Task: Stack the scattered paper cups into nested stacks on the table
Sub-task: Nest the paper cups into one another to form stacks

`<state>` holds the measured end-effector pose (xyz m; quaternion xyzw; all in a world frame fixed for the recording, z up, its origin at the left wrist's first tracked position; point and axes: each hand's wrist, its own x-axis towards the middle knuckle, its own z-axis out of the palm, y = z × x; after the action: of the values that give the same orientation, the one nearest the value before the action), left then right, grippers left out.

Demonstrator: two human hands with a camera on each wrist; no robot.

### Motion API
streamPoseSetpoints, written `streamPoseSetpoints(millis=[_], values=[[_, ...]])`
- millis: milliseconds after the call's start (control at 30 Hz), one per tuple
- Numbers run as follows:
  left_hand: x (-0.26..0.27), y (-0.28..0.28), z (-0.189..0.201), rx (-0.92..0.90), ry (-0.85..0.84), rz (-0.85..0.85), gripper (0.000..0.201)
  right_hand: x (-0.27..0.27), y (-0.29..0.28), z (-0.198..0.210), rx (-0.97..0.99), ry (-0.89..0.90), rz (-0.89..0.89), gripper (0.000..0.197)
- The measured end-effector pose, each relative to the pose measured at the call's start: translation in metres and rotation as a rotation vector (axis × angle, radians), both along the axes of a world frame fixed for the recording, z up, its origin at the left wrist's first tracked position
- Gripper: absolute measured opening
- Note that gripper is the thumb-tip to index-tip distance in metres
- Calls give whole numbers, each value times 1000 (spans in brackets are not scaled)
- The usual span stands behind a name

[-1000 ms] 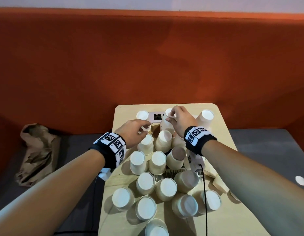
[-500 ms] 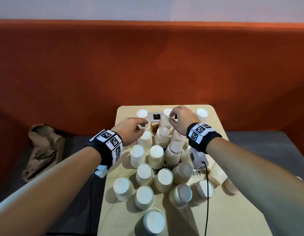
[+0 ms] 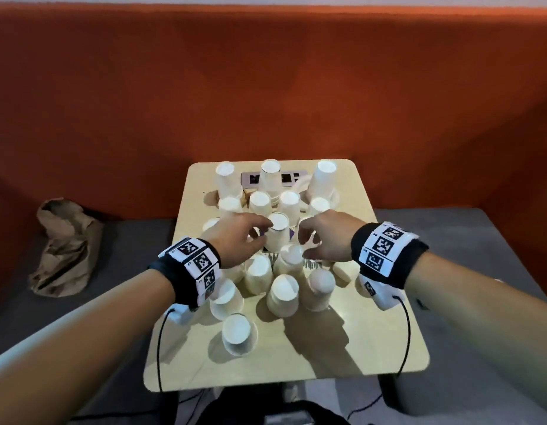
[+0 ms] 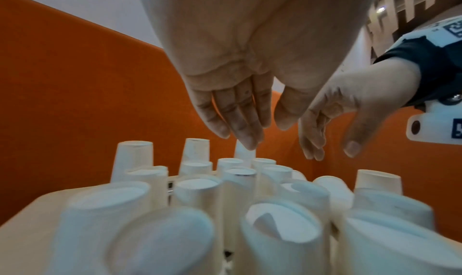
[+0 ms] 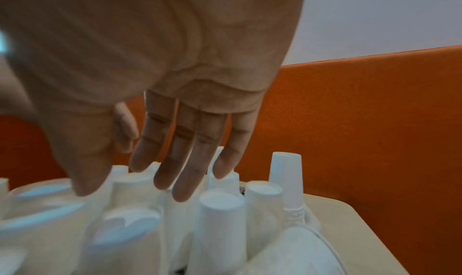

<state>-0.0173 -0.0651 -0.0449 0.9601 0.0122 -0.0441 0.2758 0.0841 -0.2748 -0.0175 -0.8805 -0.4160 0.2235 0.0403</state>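
Left hand (image 3: pixel 238 237): fingers straight, reaching at the upturned white paper cup (image 3: pixel 277 236), nothing held.
Right hand (image 3: pixel 324 239): spread, empty.
Advice: grip low, lift straight, sparing neighbours.

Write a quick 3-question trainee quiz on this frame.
1. True or false: the paper cups on the table stand mouth up.
2. What lies on the grey seat to the left of the table? A) a crumpled brown paper bag B) a folded towel C) a cardboard box
3. What does each grip hold, left hand and right hand?

Key
1. False: they stand upside down, bases up.
2. A
3. Nothing. Both hands are over the cups with their fingers straight.
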Motion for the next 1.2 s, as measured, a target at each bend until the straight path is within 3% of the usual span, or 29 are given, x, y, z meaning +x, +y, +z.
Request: streamPoseSetpoints(millis=[300, 467, 533, 700, 800, 900, 1000, 1200], values=[[-11, -49, -11, 21, -25, -53, 32, -36, -52, -42, -135, -84, 97, 60], [-8, -55, -2, 14, -33, -65, 35, -37, -65, -43, -99, -77, 66, 57], [-7, -58, 1, -9, -3, -71, 46, -30, -73, -28, -23, -23, -11, 53], [-8, -79, 9, -2, 108, -175, 99, -15, -95, 21, 251, 74, -130, 48], [1, -97, 13, -30, 28, -205, 81, -10, -105, 35, 500, 230, -222, 46], [13, -104, 13, -124, -14, -160, 60, -2, -111, 36, 602, 269, -280, 53], [21, -104, 12, -93, 2, -129, 63, 10, -123, 25, 504, 268, -328, 65], [24, -100, 11, -12, 29, -74, 86, 22, -148, -17, 22, -8, -372, 76]])
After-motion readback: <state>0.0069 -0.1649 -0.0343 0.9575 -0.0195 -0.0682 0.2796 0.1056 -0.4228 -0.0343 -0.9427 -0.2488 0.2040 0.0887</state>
